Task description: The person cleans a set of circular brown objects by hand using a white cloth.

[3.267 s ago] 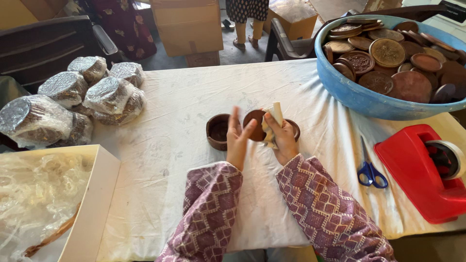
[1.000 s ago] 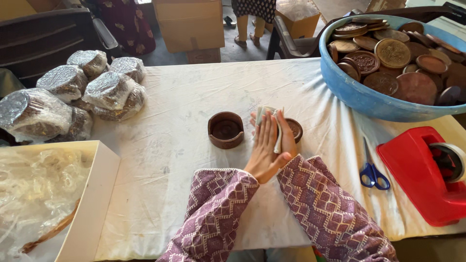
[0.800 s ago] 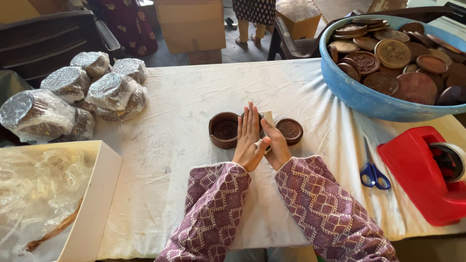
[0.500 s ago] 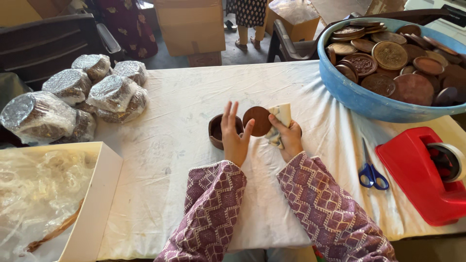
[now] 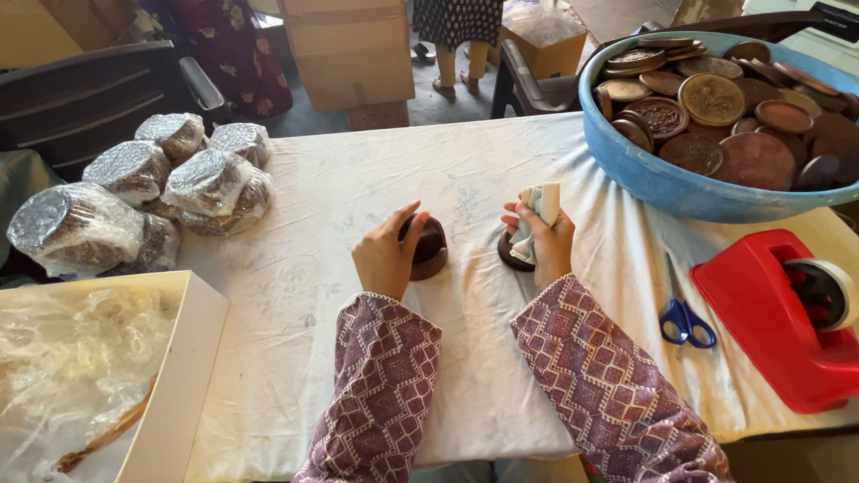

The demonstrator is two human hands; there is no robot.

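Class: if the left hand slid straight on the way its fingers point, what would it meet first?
The left hand already rests on the brown bowl. Beyond that lies bare white cloth, probably nothing else before the table's far edge.

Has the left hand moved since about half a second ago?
Yes. The left hand has come down: then it was raised with fingers spread beside a lifted brown disc; now it rests over the brown cup on the white cloth.
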